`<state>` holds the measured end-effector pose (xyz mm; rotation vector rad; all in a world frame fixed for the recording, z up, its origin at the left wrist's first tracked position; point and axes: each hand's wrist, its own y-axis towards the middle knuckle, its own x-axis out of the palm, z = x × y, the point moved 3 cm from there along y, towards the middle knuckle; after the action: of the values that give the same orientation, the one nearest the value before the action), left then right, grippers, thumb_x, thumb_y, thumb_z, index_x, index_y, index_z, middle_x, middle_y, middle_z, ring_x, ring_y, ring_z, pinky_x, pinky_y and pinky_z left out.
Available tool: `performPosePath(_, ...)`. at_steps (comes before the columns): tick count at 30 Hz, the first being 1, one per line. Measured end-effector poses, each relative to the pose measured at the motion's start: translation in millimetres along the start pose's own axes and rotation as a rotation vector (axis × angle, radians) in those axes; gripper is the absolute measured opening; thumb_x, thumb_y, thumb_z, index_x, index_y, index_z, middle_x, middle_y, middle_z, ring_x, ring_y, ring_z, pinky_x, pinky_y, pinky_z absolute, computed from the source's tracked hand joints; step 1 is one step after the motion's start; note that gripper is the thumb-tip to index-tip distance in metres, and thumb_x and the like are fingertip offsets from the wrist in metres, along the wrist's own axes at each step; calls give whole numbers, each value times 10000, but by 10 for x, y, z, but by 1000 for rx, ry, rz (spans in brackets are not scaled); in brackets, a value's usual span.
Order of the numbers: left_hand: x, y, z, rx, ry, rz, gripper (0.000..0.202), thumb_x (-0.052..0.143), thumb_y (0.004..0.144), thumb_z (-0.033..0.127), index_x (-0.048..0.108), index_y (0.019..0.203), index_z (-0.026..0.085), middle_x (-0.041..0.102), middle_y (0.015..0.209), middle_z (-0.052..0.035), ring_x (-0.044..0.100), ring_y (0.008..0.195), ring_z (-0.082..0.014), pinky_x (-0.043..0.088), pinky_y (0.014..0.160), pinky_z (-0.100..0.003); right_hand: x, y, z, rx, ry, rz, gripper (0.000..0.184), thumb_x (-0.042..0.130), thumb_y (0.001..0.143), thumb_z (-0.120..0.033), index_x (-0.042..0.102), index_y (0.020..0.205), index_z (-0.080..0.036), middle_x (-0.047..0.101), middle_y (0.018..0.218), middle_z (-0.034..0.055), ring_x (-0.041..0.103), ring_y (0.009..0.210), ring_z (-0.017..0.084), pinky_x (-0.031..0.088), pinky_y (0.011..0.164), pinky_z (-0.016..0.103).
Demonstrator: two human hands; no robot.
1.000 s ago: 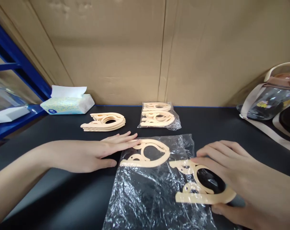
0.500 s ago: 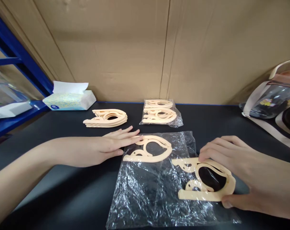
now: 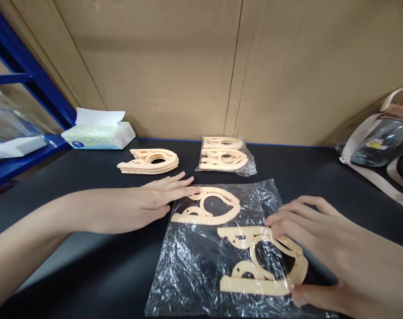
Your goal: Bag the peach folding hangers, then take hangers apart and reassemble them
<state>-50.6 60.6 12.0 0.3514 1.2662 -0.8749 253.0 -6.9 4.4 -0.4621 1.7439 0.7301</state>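
Note:
A clear plastic bag (image 3: 181,274) lies flat on the black table. Inside its upper part rests a beige folding clothes hanger (image 3: 201,219), folded up. My left hand (image 3: 151,201) is open and flat, its fingertips on the upper left edge of the bag and that hanger. Below it and to the right is a second folded hanger (image 3: 254,287), with my right hand (image 3: 327,248) closed on its rounded end between thumb and fingers. Most of this hanger seems to lie within the bag, straight ends pointing left.
Behind my left hand is a stack of folded hangers (image 3: 151,166). A bagged set of hangers (image 3: 224,160) lies near the cardboard wall (image 3: 154,66). A tissue pack (image 3: 98,135) stands back left by a blue frame (image 3: 51,84); a strapped clear bottle (image 3: 384,137) stands right.
My right hand has moved left, sliding the second hanger further left over the bag area. My left hand has stayed in place. The view has shifted slightly.

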Motion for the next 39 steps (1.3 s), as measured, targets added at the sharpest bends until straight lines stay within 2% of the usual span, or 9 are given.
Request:
performPosePath(2,2,24,20,-61,-1,19,491,350,1037,335,255,1514,401,214,1610,53,152,1487,-254,224,1162,-515,-7,-17,59,8,8,-111,368,821,633,-355,600,919,-289,679,959,9,615,969,284,560,755,404)
performPosePath(6,27,112,200,-88,-53,81,737,540,913,582,174,1535,431,75,1642,9,115,1487,-336,233,1155,-570,-26,-9,108,74,67,-245,305,777,698,-315,585,933,-289,648,940,20,606,921,278,526,702,383)
performPosePath(8,76,118,344,-44,-107,34,853,597,841,648,144,1535,444,20,1646,27,51,1491,-348,224,1161,-576,-10,15,93,156,98,-310,326,797,680,-330,583,919,-277,636,948,14,597,911,267,504,712,365)
performPosePath(11,137,52,471,-39,-165,-36,1005,700,717,684,135,1523,479,26,1643,65,19,1490,-361,218,1170,-573,18,53,61,251,151,-403,337,809,678,-342,580,914,-269,628,970,2,576,928,254,476,750,351)
performPosePath(15,135,-8,369,-114,-182,-109,1090,765,650,659,111,1510,513,17,1638,85,5,1485,-371,211,1163,-594,17,65,88,316,239,-479,298,773,726,-312,563,935,-276,622,1004,-11,548,977,240,468,785,336)
performPosePath(19,121,43,215,-100,-190,-258,1155,769,642,664,51,1526,469,-58,1635,65,-57,1476,-374,192,1162,-593,31,66,99,327,307,-498,217,700,802,-324,547,950,-282,618,1031,-14,541,987,223,467,812,335)
performPosePath(29,153,82,307,-162,-154,-276,1227,772,601,681,6,1529,438,-140,1615,76,-109,1455,-409,186,1135,-639,188,128,-132,298,436,-405,172,657,841,-288,492,825,-246,619,924,-11,553,934,184,465,777,304)
performPosePath(33,165,80,306,-184,-161,-248,1210,741,595,730,40,1530,416,-91,1622,60,-88,1454,-414,181,1133,-645,197,89,-113,255,492,-435,116,643,866,-290,532,894,-271,624,978,-27,556,952,168,463,783,281)
performPosePath(39,181,60,301,-193,-89,-275,1173,688,648,746,8,1535,391,-130,1611,58,-79,1465,-390,204,1143,-607,138,73,4,273,477,-397,132,676,848,-314,563,910,-285,634,985,-31,559,984,176,453,809,286)
